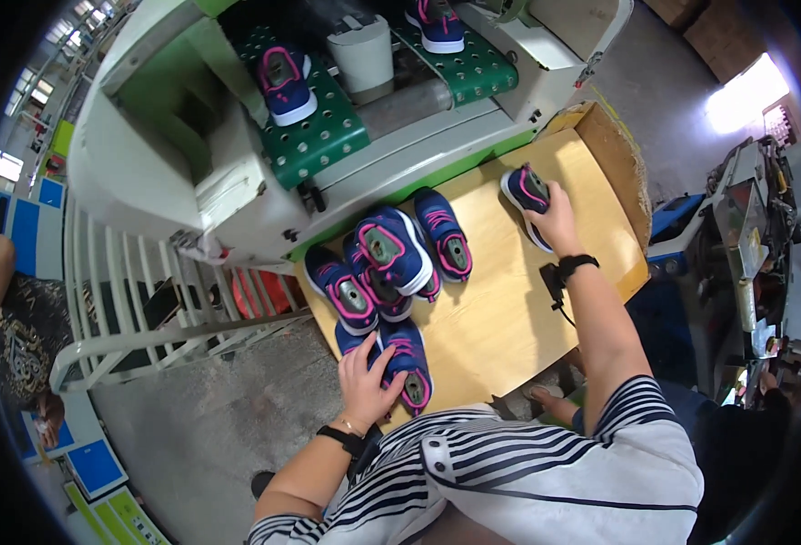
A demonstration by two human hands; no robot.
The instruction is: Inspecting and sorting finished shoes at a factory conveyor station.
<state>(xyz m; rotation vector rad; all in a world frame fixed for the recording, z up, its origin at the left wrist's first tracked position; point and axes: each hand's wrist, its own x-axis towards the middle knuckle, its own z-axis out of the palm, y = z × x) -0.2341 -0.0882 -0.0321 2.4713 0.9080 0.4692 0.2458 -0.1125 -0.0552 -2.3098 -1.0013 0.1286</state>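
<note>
At the right of the wooden board, my right hand (557, 222) is closed round a navy sneaker (529, 186) with pink trim and a white sole. My left hand (364, 386) lies with fingers apart over the near end of a shoe group, touching a partly covered shoe (349, 340). Beside its fingertips is another navy shoe (406, 354) with pink laces. Farther up, several matching shoes sit close together, one sneaker (391, 247) resting on top of others. To their right stands a single shoe (444, 232). Grey-green forms fill the shoe openings I can see.
Beyond the board (487, 336) stands a pale machine with two green perforated belts (314, 145), carrying a left shoe (287, 86) and a right shoe (438, 27). Cardboard (614, 154) edges the board's right side. A white railing (137, 272) is at left. Another person's hand (50, 422) shows far left.
</note>
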